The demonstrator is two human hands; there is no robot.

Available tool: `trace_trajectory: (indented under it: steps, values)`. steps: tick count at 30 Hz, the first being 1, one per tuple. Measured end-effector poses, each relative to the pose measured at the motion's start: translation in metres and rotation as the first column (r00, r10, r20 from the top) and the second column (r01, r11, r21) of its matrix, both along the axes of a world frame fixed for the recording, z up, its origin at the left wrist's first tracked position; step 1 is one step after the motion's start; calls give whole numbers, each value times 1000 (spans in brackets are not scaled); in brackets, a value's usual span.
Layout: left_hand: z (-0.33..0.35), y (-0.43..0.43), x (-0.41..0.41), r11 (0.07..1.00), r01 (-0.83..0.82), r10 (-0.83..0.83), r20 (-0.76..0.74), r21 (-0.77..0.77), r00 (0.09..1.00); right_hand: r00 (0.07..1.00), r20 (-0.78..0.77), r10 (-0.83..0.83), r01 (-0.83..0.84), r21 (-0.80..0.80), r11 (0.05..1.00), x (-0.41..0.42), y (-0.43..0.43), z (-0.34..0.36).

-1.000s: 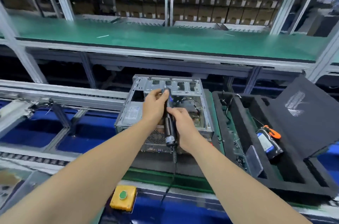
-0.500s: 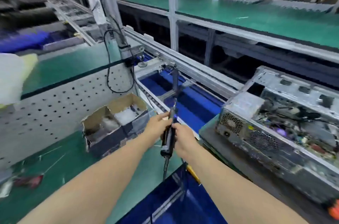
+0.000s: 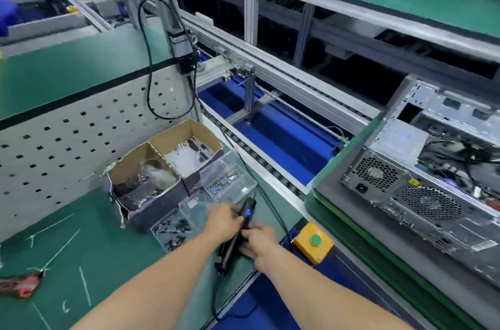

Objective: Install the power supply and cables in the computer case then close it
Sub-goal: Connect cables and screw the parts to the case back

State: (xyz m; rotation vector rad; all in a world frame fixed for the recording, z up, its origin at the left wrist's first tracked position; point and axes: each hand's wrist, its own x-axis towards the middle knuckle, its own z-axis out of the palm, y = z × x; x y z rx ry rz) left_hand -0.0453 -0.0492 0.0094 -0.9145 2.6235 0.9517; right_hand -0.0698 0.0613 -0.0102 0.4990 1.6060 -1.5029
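A black corded electric screwdriver (image 3: pixel 238 232) is held low over the green side bench, tip toward clear plastic screw trays (image 3: pixel 230 183). My left hand (image 3: pixel 223 222) grips its upper barrel. My right hand (image 3: pixel 257 241) grips its lower body. The open grey computer case (image 3: pixel 433 183) lies on a pallet at the right, apart from both hands. The power supply's fan grille and socket (image 3: pixel 374 175) face me at the case's rear, and loose black cables (image 3: pixel 460 153) lie inside.
A cardboard box (image 3: pixel 162 167) with bagged parts and white ties stands by a perforated panel (image 3: pixel 67 140). A yellow box with a green button (image 3: pixel 313 241) sits at the conveyor edge. Blue conveyor bed (image 3: pixel 270 126) runs between bench and case. Red-handled cutters (image 3: pixel 21 285) lie at left.
My view has swung left from the case to the side bench. Both hands carried the screwdriver away from the case down to the screw trays.
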Motion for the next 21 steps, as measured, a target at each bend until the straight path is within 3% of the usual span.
trace_trajectory:
  steps: [4, 8, 13, 17, 21]
  values:
    - [5, -4, -6, 997, 31, -34, -48, -71, 998, 999, -42, 22, -21, 40, 999, -4, -1, 1]
    - [5, -1, -14, 986, 131, -131, 9, -106, 991, 995, -71, 65, -58, 101, 993, -6, -4, 10]
    - [5, -1, -22, 982, 124, -129, -24, -142, 991, 990, -109, 88, -71, 156, 985, -11, -1, 22]
    - [41, 9, -52, 996, -7, -19, -291, -88, 956, 946, -320, 51, -2, 149, 989, -37, 10, 56]
    - [116, 48, -117, 996, -22, 68, -612, 82, 788, 796, -605, 14, 53, 93, 994, -89, 48, 138]
